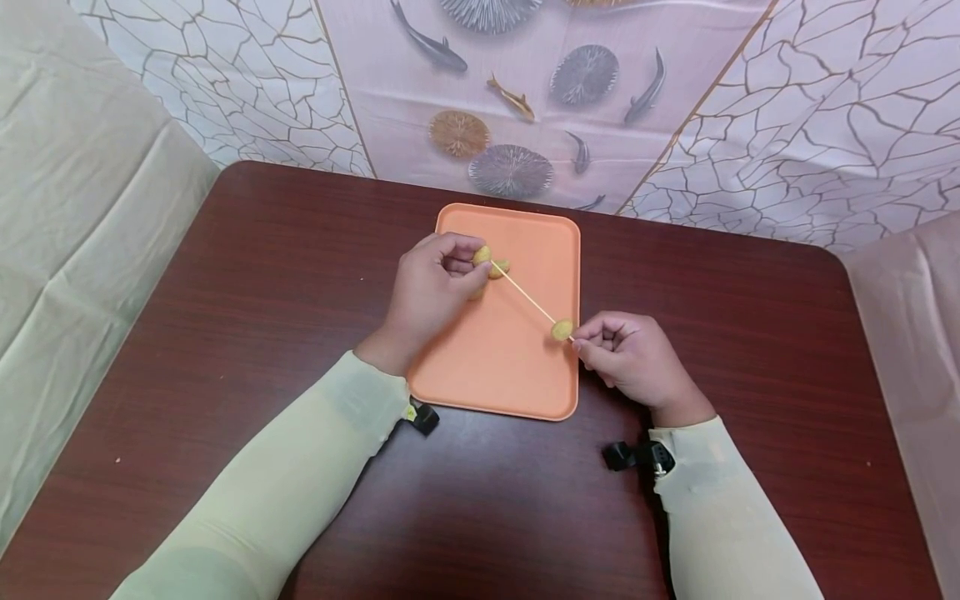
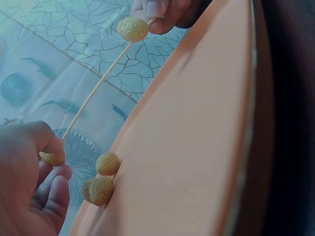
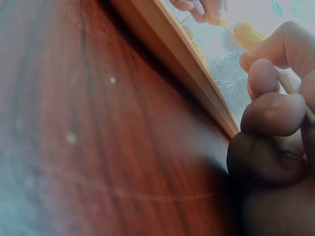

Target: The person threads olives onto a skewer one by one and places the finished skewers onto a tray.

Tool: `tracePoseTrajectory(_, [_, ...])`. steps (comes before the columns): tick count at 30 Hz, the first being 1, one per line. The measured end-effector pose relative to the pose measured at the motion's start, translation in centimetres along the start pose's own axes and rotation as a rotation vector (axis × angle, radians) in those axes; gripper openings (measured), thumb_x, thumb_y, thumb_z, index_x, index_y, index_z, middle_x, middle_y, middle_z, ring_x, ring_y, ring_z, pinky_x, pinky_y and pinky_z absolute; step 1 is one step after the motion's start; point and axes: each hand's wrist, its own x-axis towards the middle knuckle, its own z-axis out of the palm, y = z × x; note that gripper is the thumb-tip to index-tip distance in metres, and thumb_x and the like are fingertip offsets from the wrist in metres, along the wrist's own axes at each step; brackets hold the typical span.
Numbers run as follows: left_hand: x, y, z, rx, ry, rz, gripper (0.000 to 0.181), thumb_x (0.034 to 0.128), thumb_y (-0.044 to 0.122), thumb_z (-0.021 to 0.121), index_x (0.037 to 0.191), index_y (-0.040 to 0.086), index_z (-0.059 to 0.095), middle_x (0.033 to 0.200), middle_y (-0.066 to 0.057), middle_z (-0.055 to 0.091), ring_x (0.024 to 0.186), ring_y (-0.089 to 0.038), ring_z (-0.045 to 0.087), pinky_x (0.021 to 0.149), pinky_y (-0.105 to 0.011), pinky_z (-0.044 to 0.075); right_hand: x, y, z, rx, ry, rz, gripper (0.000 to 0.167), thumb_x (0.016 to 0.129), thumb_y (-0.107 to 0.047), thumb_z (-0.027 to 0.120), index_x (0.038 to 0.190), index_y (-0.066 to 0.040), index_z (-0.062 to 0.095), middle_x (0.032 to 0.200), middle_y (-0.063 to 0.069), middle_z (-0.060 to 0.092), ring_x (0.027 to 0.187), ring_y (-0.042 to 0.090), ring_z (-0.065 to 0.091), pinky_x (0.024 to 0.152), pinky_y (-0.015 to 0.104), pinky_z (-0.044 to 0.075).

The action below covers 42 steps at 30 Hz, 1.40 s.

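Note:
My right hand (image 1: pixel 633 354) pinches one end of a thin wooden skewer (image 1: pixel 525 295) just off the tray's right edge. Close to those fingers, a small wrinkled yellow ball (image 1: pixel 562 330) is threaded on the stick. My left hand (image 1: pixel 429 287) pinches another yellow ball (image 1: pixel 482 254) at the skewer's far end; fingers partly cover it, and I cannot tell whether the tip is inside it. Beneath the left hand, several similar balls (image 2: pixel 102 191) rest on the orange tray (image 1: pixel 495 371). In the right wrist view, the skewer (image 3: pixel 286 81) runs between thumb and fingers.
The tray lies on a dark reddish-brown wooden table (image 1: pixel 247 333). A patterned cloth (image 1: pixel 517 108) with fish hangs behind the table's back edge. Pale cloths stand at the left and right sides. Black wrist cameras (image 1: pixel 425 419) sit by both sleeves.

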Motion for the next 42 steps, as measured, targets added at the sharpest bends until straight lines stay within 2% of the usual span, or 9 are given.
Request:
tracePoseTrajectory(14, [-0.3, 0.6, 0.5, 0.019, -0.018, 0.013, 0.026, 0.0919, 0.014, 0.095, 0.115, 0.008, 0.086, 0.103, -0.007, 0.079, 0.088, -0.015, 0.077, 0.083, -0.023, 0.066, -0.2, -0.4, 0.2, -0.024, 0.006, 0.015, 0.004, 0.102, -0.004, 0.081, 0.103, -0.002, 0.082, 0.064, -0.002, 0.064, 0.045, 0.011, 0.048, 0.040, 0.027, 0.043])
tracePoseTrajectory(26, [-0.9, 1.0, 0.8, 0.037, -0.095, 0.052, 0.027, 0.0923, 0.010, 0.092, 0.117, 0.005, 0.084, 0.106, -0.008, 0.076, 0.091, -0.018, 0.080, 0.086, -0.024, 0.068, -0.2, -0.3, 0.2, -0.018, 0.009, 0.016, 0.005, 0.102, -0.005, 0.081, 0.104, -0.001, 0.082, 0.065, -0.003, 0.064, 0.045, 0.012, 0.048, 0.040, 0.027, 0.043])
tracePoseTrajectory(33, [-1.3, 1.2, 1.2, 0.084, -0.140, 0.085, 0.025, 0.0934, 0.012, 0.092, 0.116, 0.007, 0.084, 0.106, -0.007, 0.074, 0.093, -0.016, 0.079, 0.086, -0.023, 0.067, -0.2, -0.2, 0.2, -0.024, 0.008, 0.015, 0.004, 0.102, -0.007, 0.081, 0.104, -0.004, 0.083, 0.065, 0.000, 0.064, 0.045, 0.013, 0.048, 0.040, 0.028, 0.044])
tracePoseTrajectory(42, [-1.8, 1.9, 1.7, 0.117, -0.189, 0.085, 0.023, 0.0937, 0.013, 0.092, 0.115, 0.008, 0.084, 0.107, -0.006, 0.076, 0.094, -0.014, 0.079, 0.086, -0.020, 0.066, -0.1, -0.2, 0.2, -0.027, 0.007, 0.012, 0.003, 0.103, -0.008, 0.081, 0.104, -0.005, 0.083, 0.065, -0.001, 0.063, 0.044, 0.013, 0.049, 0.039, 0.028, 0.044])
